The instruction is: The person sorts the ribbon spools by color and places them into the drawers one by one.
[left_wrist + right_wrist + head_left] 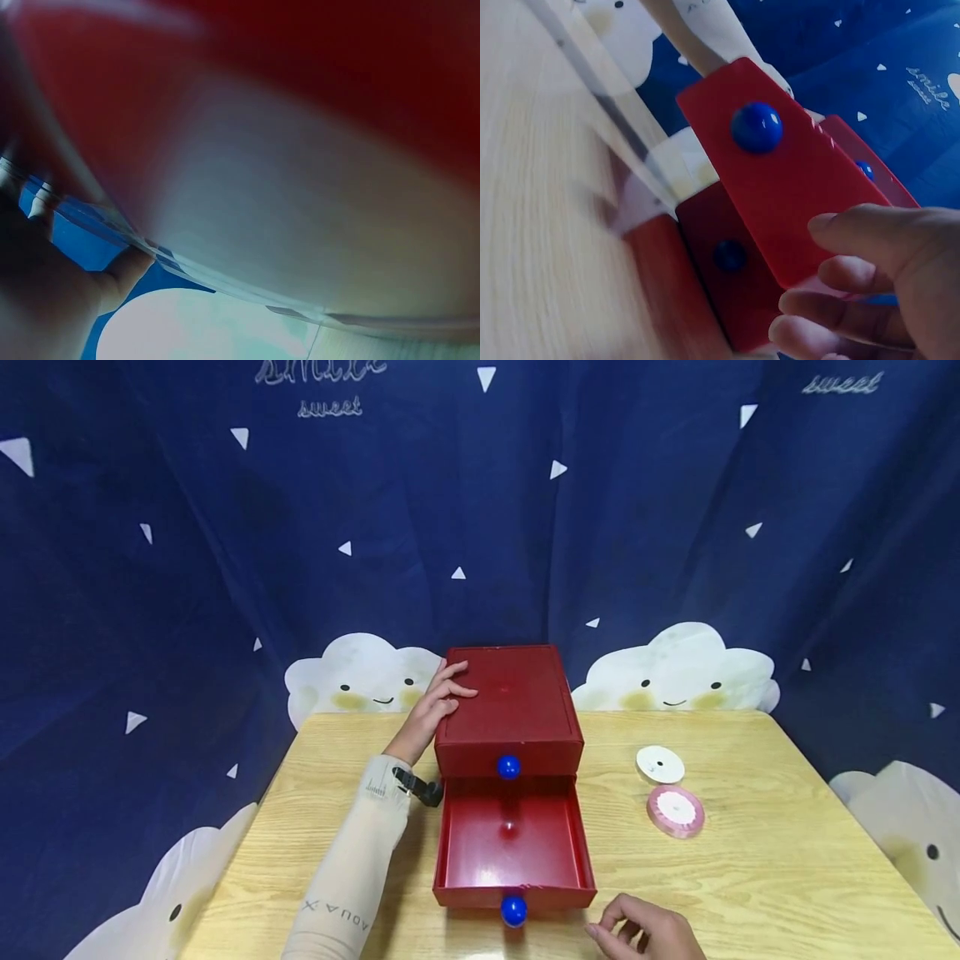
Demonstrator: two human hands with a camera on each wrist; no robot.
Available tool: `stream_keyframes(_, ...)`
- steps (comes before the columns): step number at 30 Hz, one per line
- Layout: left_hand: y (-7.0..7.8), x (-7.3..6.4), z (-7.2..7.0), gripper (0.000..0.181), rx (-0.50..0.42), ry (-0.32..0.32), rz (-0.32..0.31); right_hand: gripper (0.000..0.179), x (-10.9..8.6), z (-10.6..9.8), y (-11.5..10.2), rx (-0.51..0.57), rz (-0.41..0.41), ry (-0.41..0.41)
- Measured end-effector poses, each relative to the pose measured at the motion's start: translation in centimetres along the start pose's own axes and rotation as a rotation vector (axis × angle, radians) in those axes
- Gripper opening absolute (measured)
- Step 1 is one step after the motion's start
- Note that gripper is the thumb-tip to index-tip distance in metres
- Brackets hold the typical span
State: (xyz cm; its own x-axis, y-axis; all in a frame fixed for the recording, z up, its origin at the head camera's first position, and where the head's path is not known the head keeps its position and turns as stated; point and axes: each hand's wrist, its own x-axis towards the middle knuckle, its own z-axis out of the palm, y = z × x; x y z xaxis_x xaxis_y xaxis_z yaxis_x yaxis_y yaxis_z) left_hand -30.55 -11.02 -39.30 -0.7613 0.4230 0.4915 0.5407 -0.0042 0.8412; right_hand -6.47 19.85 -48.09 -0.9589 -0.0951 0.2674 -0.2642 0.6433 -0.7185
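Note:
A glossy red drawer box (510,693) with blue round knobs stands in the middle of the table. One drawer (517,852) is pulled out towards me, with nothing inside it. Above it is a closed drawer, and the right wrist view shows another closed drawer front (720,289) below. My left hand (431,710) rests on the left edge of the box's top, fingers spread over it. Just off the front right corner of the pulled-out drawer is my right hand (645,931), its fingers loosely bent and holding nothing. The left wrist view is mostly filled by a blurred red side (300,60).
To the right of the box lie a white ribbon spool (651,767) and a pink ribbon spool (660,821) on the wooden table (765,877). Dark blue cloth (487,510) with white triangles and clouds hangs behind and at both sides.

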Motion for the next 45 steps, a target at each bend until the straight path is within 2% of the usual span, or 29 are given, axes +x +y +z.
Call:
stream_keyframes(3, -0.1, 0.0, -0.1, 0.032, 0.010, -0.002, 0.009, 0.025, 0.5, -0.5, 0.4, -0.057, 0.020, 0.035)
stream_keyframes(8, -0.2, 0.1, -0.2, 0.032, 0.015, 0.010, 0.025, 0.024, 1.7, -1.3, 1.3, -0.164, 0.008, 0.153)
stream_keyframes(16, -0.2, 0.0, 0.0, 0.032, 0.006, 0.002, 0.031, 0.033, 3.2, -2.3, 3.2, -0.302, 0.001, 0.191)
stream_keyframes(19, -1.6, 0.2, -0.2, 0.032, 0.008, 0.014, 0.028, 0.037, 3.8, -2.6, 4.2, -0.301, -0.040, 0.236)
stream_keyframes(23, -1.7, 0.1, -0.2, 0.032, 0.007, 0.018, 0.024, 0.036, 4.5, -3.2, 6.0, -0.289, -0.042, 0.255)
stream_keyframes(26, -0.3, 0.0, 0.0, 0.032, 0.009, 0.003, 0.022, 0.037, 4.9, -3.7, 7.3, -0.289, -0.012, 0.246)
stream_keyframes(33, 0.0, 0.0, -0.1, 0.031, 0.010, 0.006, 0.025, 0.038, 5.4, -4.2, 9.7, -0.296, -0.013, 0.281)
stream_keyframes(39, -0.2, -0.1, 0.0, 0.032, 0.000, -0.001, 0.004, 0.049, 5.5, -4.4, 11.3, -0.303, 0.071, 0.251)
stream_keyframes(45, -0.2, -0.1, -0.1, 0.031, 0.010, 0.005, 0.021, 0.064, 5.9, -4.6, 12.4, -0.267, 0.144, 0.227)
